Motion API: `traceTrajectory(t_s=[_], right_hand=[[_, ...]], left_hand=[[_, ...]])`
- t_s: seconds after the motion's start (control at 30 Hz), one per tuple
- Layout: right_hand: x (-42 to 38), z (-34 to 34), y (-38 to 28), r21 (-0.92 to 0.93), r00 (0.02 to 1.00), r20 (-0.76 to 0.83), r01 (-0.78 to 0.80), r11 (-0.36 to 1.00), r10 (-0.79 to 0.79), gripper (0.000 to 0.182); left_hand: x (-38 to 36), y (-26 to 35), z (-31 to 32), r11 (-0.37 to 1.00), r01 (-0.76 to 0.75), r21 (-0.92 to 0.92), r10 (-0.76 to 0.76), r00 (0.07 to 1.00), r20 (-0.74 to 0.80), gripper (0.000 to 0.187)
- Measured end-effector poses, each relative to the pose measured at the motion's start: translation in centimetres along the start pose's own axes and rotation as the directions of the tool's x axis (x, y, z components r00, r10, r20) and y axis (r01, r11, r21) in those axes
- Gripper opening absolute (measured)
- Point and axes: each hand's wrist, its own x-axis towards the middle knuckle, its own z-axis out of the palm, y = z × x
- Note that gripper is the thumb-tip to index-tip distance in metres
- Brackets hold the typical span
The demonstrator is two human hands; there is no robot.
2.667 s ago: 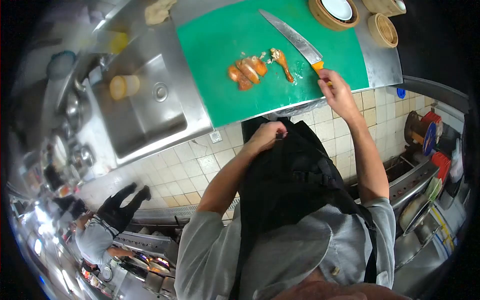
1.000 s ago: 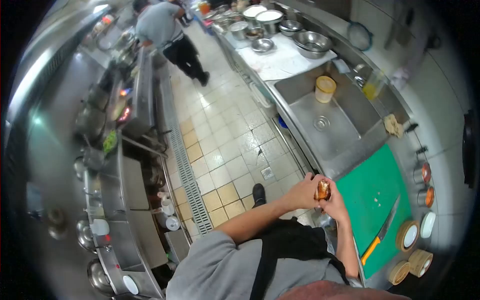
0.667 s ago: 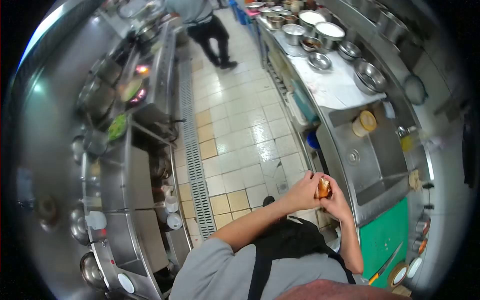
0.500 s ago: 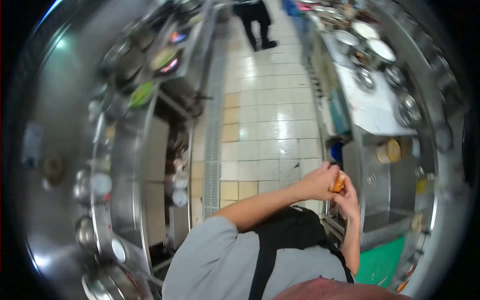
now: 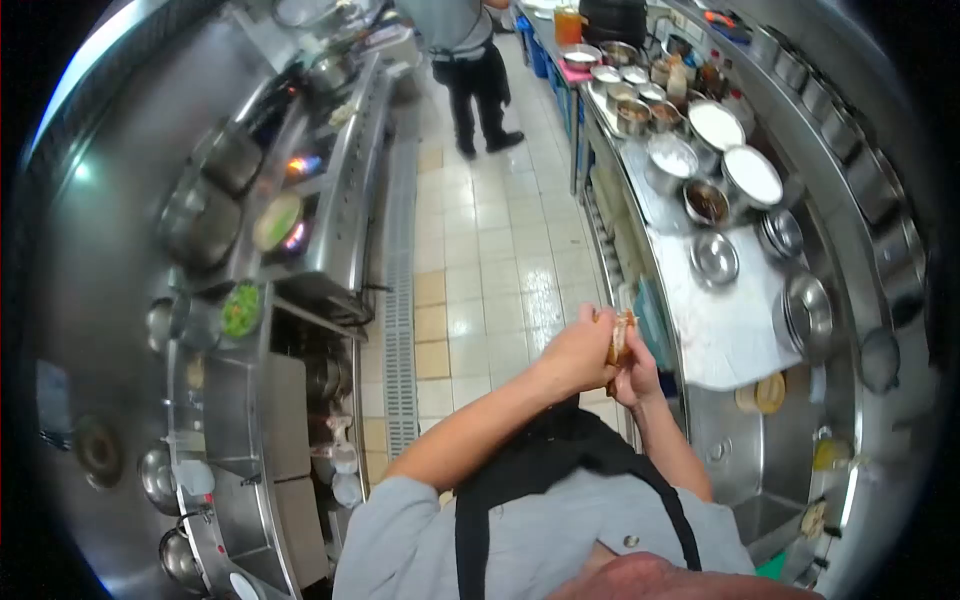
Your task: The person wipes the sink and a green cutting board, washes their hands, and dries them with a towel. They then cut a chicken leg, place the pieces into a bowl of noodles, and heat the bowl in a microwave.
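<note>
In front of the black apron, both bare hands meet around a small brown-orange item (image 5: 620,342) with a pale, whitish side. My left hand (image 5: 578,355) is closed on its left side, and my right hand (image 5: 637,374) grips it from the right and below. Fingers cover part of the item, so what it is cannot be made out. Both hands are above the gap between the tiled floor and the right-hand counter.
On the right stand a counter (image 5: 735,335) with pots and bowls, and a sink (image 5: 733,452). A stove (image 5: 335,215) with flames and a pan (image 5: 278,222) is on the left, near a bowl of greens (image 5: 241,310). Another person (image 5: 475,85) stands up the aisle.
The view has tilted up, showing more of the aisle and the other person. My hands and the item now appear further left and higher in the picture, still together.
</note>
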Motion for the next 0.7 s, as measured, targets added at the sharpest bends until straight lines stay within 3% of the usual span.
traceTrajectory(t_s=[0.03, 0.1, 0.13, 0.2, 0.23, 0.3, 0.33, 0.37, 0.43, 0.47, 0.53, 0.57, 0.63, 0.7], right_hand=[[3.5, 1.8, -1.2, 0.004, 1.000, 0.015, -0.002, 1.000, 0.001, 0.044], [9.1, 4.6, -2.7, -0.161, 0.950, 0.285, -0.082, 0.984, 0.126, 0.044], [11.6, 5.6, -3.1, -0.182, 0.938, 0.297, -0.128, 0.975, 0.179, 0.045], [16.4, 9.2, -3.0, -0.154, 0.919, 0.309, -0.206, 0.966, 0.245, 0.046], [18.6, 10.7, -2.9, -0.145, 0.898, 0.325, -0.262, 0.954, 0.296, 0.048], [23.6, 13.5, -1.3, -0.137, 0.905, 0.319, -0.251, 0.958, 0.282, 0.049], [26.3, 13.9, -0.5, -0.108, 0.864, 0.374, -0.319, 0.942, 0.335, 0.050], [28.5, 14.7, 0.0, -0.118, 0.844, 0.389, -0.352, 0.929, 0.369, 0.049], [33.4, 16.9, 0.4, -0.180, 0.809, 0.439, -0.347, 0.920, 0.391, 0.053], [35.6, 17.9, 0.9, -0.174, 0.816, 0.432, -0.343, 0.923, 0.384, 0.053], [40.6, 20.4, 1.2, -0.306, 0.863, 0.368, -0.241, 0.921, 0.348, 0.052], [42.9, 21.7, 1.3, -0.303, 0.868, 0.366, -0.230, 0.925, 0.336, 0.052], [46.9, 23.6, 1.6, -0.291, 0.926, 0.277, -0.173, 0.941, 0.256, 0.051], [51.1, 24.9, 1.1, -0.233, 0.935, 0.258, -0.183, 0.955, 0.242, 0.051]], left_hand=[[1.3, -1.0, -2.5, 1.000, 0.004, 0.012, -0.003, 1.000, -0.009, 0.068], [2.7, -3.2, -6.1, 0.997, -0.029, 0.078, 0.048, 0.966, -0.256, 0.074], [3.3, -4.4, -7.4, 0.997, -0.027, 0.067, 0.043, 0.967, -0.249, 0.074], [5.7, -7.5, -10.5, 0.995, 0.011, 0.102, 0.038, 0.884, -0.466, 0.077], [6.9, -9.2, -11.5, 0.995, 0.008, 0.104, 0.042, 0.880, -0.472, 0.077], [9.3, -12.8, -13.3, 0.990, -0.088, 0.107, 0.138, 0.578, -0.804, 0.072], [10.6, -14.1, -13.9, 0.930, -0.295, -0.218, -0.037, 0.515, -0.856, 0.072], [11.9, -15.6, -14.9, 0.928, -0.303, -0.219, -0.033, 0.518, -0.855, 0.072], [14.5, -18.6, -17.3, 0.535, -0.587, -0.608, -0.365, 0.488, -0.793, 0.068], [15.8, -20.3, -18.7, 0.451, -0.618, -0.644, -0.432, 0.481, -0.763, 0.069], [18.6, -24.8, -21.5, 0.390, -0.583, -0.712, -0.469, 0.540, -0.699, 0.068], [20.2, -26.7, -23.2, 0.328, -0.547, -0.770, -0.503, 0.588, -0.633, 0.067], [23.2, -29.3, -26.8, 0.329, -0.518, -0.790, -0.509, 0.607, -0.610, 0.066], [26.1, -32.0, -29.7, 0.334, -0.487, -0.807, -0.437, 0.679, -0.590, 0.065]])
